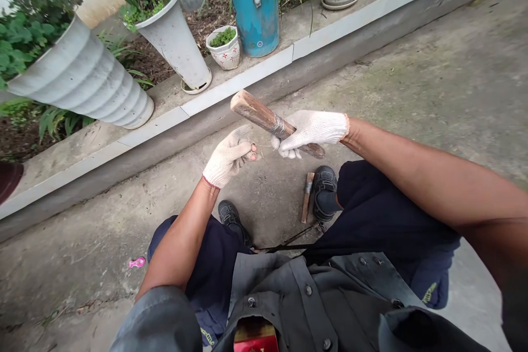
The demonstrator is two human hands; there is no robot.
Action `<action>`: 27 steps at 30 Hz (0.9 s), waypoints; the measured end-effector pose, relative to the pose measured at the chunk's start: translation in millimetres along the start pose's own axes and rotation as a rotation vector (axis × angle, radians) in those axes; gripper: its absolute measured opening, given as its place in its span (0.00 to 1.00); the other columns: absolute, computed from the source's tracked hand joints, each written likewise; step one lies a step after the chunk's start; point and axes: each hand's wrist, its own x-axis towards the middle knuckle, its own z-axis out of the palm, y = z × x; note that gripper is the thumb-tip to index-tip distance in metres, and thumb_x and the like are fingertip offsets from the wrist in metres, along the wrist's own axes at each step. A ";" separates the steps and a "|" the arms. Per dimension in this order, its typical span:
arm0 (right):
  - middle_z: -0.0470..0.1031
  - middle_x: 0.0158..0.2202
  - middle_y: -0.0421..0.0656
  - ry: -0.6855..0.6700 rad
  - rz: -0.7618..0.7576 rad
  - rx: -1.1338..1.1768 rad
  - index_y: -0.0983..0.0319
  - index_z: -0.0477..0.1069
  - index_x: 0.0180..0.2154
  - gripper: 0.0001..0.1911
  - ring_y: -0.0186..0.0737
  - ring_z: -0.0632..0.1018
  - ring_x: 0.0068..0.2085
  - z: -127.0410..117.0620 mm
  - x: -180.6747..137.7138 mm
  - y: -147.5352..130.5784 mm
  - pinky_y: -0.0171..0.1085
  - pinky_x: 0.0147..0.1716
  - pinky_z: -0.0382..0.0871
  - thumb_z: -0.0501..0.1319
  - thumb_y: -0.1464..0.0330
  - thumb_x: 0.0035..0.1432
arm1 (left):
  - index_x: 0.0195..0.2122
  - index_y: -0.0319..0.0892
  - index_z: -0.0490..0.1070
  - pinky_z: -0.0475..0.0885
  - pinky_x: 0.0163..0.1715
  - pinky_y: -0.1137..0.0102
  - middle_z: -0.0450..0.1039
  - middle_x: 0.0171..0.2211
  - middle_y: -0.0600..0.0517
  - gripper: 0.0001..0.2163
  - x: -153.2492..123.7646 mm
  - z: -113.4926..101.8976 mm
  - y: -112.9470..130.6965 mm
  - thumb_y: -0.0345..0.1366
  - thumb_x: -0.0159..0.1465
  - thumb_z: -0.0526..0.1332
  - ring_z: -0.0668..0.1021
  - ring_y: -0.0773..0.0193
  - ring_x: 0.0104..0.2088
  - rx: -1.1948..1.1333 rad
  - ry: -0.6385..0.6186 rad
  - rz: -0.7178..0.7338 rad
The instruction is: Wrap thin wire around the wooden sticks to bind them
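My right hand, in a white knit glove, is closed around a wooden handle that points up and to the left. Thin metal wire is wound round the handle just beside my fingers. My left hand, also gloved, pinches the loose end of the thin wire close to the handle. Both hands are held above my knees and shoes.
A second wooden stick with a metal band lies on the concrete by my right shoe. A raised kerb carries white pots, a blue pot and a small cup planter. A pink scrap lies left.
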 end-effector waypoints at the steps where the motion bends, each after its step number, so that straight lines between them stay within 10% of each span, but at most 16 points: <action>1: 0.79 0.31 0.42 0.002 -0.021 0.027 0.63 0.75 0.38 0.17 0.36 0.80 0.32 -0.1 1.0 1.6 0.34 0.30 0.76 0.72 0.59 0.52 | 0.59 0.41 0.67 0.76 0.41 0.68 0.78 0.35 0.52 0.29 -0.5 0.0 0.5 0.37 0.59 0.75 0.81 0.67 0.31 -0.010 -0.005 -0.001; 27: 0.80 0.32 0.43 -0.042 -0.242 0.268 0.64 0.74 0.41 0.17 0.35 0.78 0.30 14.8 18.2 15.0 0.34 0.31 0.77 0.72 0.61 0.55 | 0.46 0.35 0.74 0.78 0.40 0.67 0.82 0.38 0.43 0.18 -11.5 7.0 15.0 0.36 0.57 0.74 0.85 0.59 0.35 0.199 0.026 -0.076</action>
